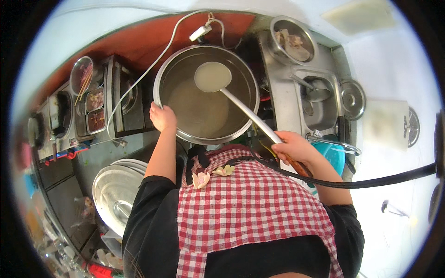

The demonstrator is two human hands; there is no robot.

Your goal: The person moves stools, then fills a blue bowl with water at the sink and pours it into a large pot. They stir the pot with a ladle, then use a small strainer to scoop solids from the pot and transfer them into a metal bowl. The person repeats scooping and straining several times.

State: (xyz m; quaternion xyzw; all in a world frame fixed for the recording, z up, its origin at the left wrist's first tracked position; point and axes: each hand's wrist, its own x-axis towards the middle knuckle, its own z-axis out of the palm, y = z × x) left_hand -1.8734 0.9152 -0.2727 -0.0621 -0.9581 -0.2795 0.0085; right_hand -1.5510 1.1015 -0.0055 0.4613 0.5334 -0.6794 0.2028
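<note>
A wide metal stockpot (255, 104) of cloudy, pale broth (194, 114) stands before me. My left hand (163, 117) grips its rim on the left side. In my right hand (293, 147) is the brown handle end of a long ladle (250, 113). The ladle's round bowl (212, 77) is over the pot and full of whitish liquid. Whether the bowl's underside touches the broth, I cannot tell.
Right, a steel sink (321, 116) holds a pan; behind it stands a bowl (272, 45) of meaty bones. A white cable (153, 66) hangs left of the pot. Food trays (87, 114) sit at the left. Large metal lids (107, 194) lean near my left arm.
</note>
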